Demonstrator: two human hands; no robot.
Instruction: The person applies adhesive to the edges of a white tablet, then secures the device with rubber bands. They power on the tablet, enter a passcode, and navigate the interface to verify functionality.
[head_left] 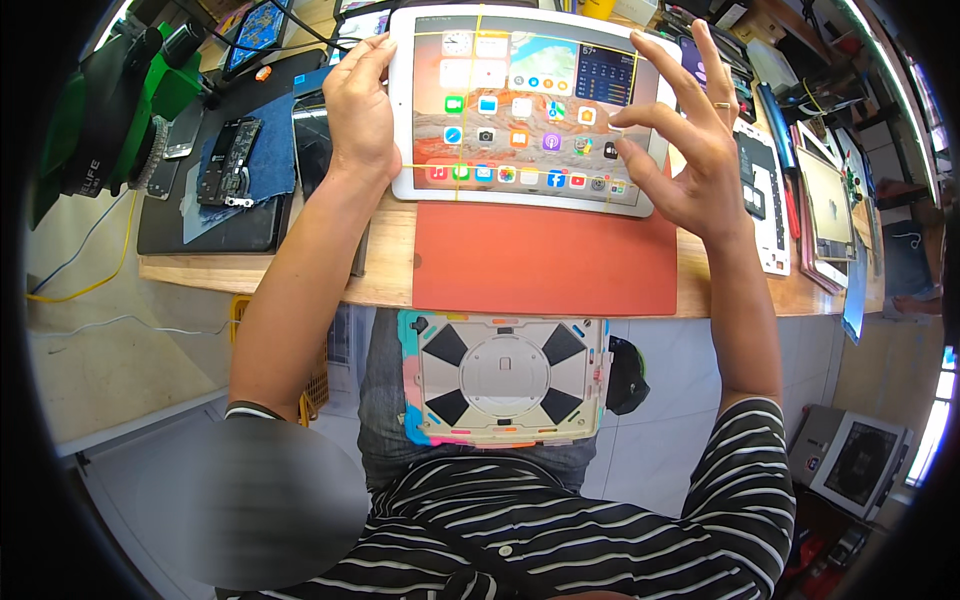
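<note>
A white-framed tablet (530,105) is tilted up over the worktable, its lit screen showing rows of app icons and widgets. Thin yellow lines cross the display. My left hand (360,110) grips its left edge, thumb side along the frame. Over the right part of the screen, my right hand (690,140) has its fingers spread, thumb and one fingertip close to the icons; whether they touch the glass I cannot tell. Below the tablet lies an orange-red mat (545,260). On my lap rests a tablet case (505,380) with a multicoloured rim and a round back piece.
On the left of the wooden table (210,268) a circuit board (230,160) lies on blue cloth beside a phone (184,133). A green and black device (120,110) stands at far left. Tablet parts (765,200) and stacked panels (828,215) fill the right side.
</note>
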